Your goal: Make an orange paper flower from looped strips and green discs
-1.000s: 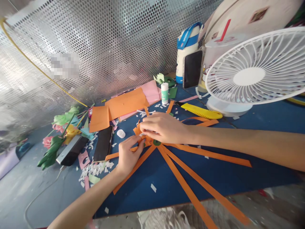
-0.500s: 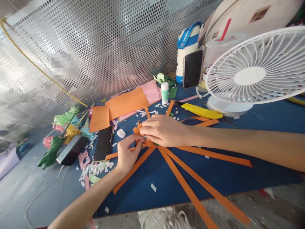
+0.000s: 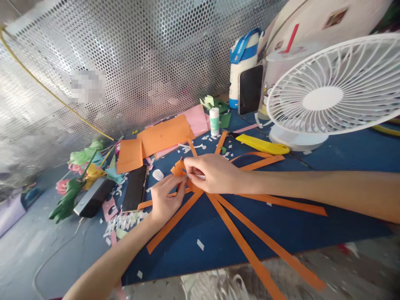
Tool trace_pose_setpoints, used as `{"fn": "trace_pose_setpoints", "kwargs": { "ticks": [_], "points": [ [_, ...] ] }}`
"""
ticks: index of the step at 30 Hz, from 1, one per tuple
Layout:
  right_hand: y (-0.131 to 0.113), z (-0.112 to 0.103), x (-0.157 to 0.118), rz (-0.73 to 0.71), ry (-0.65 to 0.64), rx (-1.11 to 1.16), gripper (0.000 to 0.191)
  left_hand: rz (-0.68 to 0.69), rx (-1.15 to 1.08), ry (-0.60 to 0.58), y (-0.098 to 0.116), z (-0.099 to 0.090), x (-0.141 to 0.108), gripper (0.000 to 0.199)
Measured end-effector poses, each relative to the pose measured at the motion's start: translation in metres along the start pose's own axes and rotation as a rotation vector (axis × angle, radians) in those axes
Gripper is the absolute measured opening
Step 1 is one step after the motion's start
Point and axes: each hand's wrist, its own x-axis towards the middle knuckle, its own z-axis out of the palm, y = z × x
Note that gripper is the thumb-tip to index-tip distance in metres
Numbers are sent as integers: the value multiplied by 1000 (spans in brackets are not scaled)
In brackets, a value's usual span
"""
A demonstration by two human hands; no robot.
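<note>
My left hand (image 3: 165, 198) is closed, thumb and fingers pinching an orange paper piece (image 3: 178, 167) with curled, cut ends that stick up above the fingertips. Against it from the right, my right hand (image 3: 217, 173) is closed too, its fingertips at the same paper. A small whitish sliver shows under the right fingers; its kind is unclear. Long orange paper strips (image 3: 240, 237) fan out from beneath the hands, two of them hanging past the table's front edge. Where the strips meet is mostly hidden by my hands.
A yellow utility knife (image 3: 262, 144) and a glue stick (image 3: 214, 121) are behind my right hand. Orange paper sheets (image 3: 165, 135), a dark phone (image 3: 135, 188), paper flowers (image 3: 89, 164) and white scraps (image 3: 126, 221) lie leftward. A white fan (image 3: 323, 98) stands at right.
My right hand has shifted slightly and its fingers have curled in more. More of the curled orange paper and a whitish sliver now show. The view has moved slightly.
</note>
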Motion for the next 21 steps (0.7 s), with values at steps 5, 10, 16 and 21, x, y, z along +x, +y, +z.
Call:
{"fn": "trace_pose_setpoints", "kwargs": {
  "ticks": [5,10,16,21],
  "points": [
    [19,-19,13,-8,158,68,11,129,-6,-46,8,-3,-5,18],
    [46,-27,22,-218,210,-169,19,-237,-178,-9,3,1,-6,12],
    [78,-16,29,-147,121,-321,22,-528,-407,15,-6,4,-7,16],
    [93,-12,32,-167,44,-435,42,-564,-431,29,-8,5,-9,14]
  ]
}}
